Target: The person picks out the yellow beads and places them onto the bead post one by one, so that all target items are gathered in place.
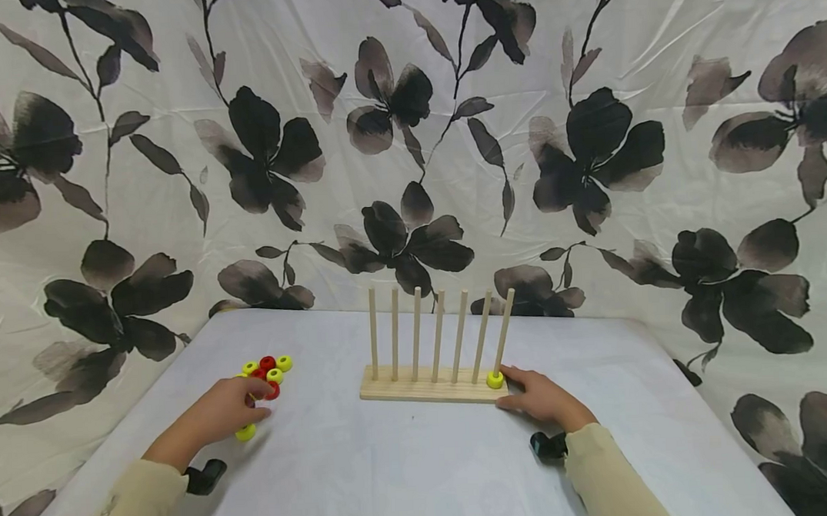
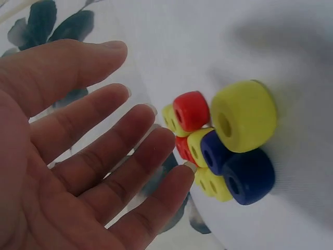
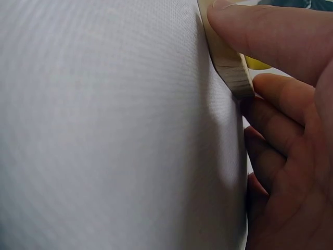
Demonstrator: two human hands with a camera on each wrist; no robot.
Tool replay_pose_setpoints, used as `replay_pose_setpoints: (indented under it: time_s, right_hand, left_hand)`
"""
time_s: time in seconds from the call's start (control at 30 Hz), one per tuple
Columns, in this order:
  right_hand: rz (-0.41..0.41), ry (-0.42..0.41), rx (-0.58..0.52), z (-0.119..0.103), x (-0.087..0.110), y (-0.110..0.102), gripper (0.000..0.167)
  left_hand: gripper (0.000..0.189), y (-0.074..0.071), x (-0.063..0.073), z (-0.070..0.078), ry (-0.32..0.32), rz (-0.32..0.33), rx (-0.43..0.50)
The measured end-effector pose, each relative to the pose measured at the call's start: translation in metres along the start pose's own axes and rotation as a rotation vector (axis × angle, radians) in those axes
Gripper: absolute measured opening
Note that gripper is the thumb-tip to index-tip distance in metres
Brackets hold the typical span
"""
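Note:
My left hand (image 1: 222, 411) hovers over a cluster of beads at the left of the table, its fingers loosely extended and holding nothing. The left wrist view shows a large yellow bead (image 2: 248, 117), a blue bead (image 2: 253, 177) and a red bead (image 2: 192, 111) among several others just past the fingertips. With thumb in front and fingers behind, my right hand (image 1: 541, 400) grips the right end of a wooden peg rack (image 1: 426, 393). One yellow ring bead (image 1: 495, 380) sits at the foot of its rightmost peg; the other pegs (image 1: 417, 331) are bare.
A white cloth covers the table (image 1: 395, 474). Behind it hangs a floral curtain (image 1: 394, 136), close to the table's back edge. Each wrist wears a black camera, such as the right one (image 1: 548, 447).

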State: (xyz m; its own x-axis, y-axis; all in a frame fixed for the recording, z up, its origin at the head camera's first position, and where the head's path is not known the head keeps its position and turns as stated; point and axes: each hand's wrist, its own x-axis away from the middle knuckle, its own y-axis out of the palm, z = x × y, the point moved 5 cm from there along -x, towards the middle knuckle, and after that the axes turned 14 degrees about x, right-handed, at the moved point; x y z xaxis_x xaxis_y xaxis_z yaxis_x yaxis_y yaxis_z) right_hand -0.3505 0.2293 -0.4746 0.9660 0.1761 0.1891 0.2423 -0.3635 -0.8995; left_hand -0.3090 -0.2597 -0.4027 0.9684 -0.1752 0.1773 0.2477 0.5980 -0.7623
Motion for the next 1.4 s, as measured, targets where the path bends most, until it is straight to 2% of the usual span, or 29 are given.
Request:
replay_pose_setpoints:
  time_s: [0.3, 0.57, 0.87, 1.03, 1.4]
  right_hand:
    - [-0.001, -0.007, -0.009, 0.001, -0.001, 0.001, 0.079]
    - [-0.004, 0.002, -0.005, 0.000, 0.000, -0.001, 0.079]
    - [-0.004, -0.002, -0.019, -0.001, 0.000, -0.001, 0.078]
    - [-0.005, -0.002, -0.019, -0.002, 0.001, -0.002, 0.078]
    - [-0.005, -0.001, -0.002, -0.001, 0.002, -0.001, 0.078]
  left_hand:
    - [0.035, 0.005, 0.005, -0.005, 0.021, 0.006, -0.068]
    - [0.035, 0.009, 0.004, -0.016, -0.051, -0.019, -0.069]
    - [0.032, 0.012, 0.001, -0.022, -0.076, -0.035, -0.108]
    - [0.034, 0.013, 0.002, -0.025, -0.101, -0.048, -0.095]
    - [0.027, 0.017, -0.002, -0.026, -0.079, -0.057, -0.105]
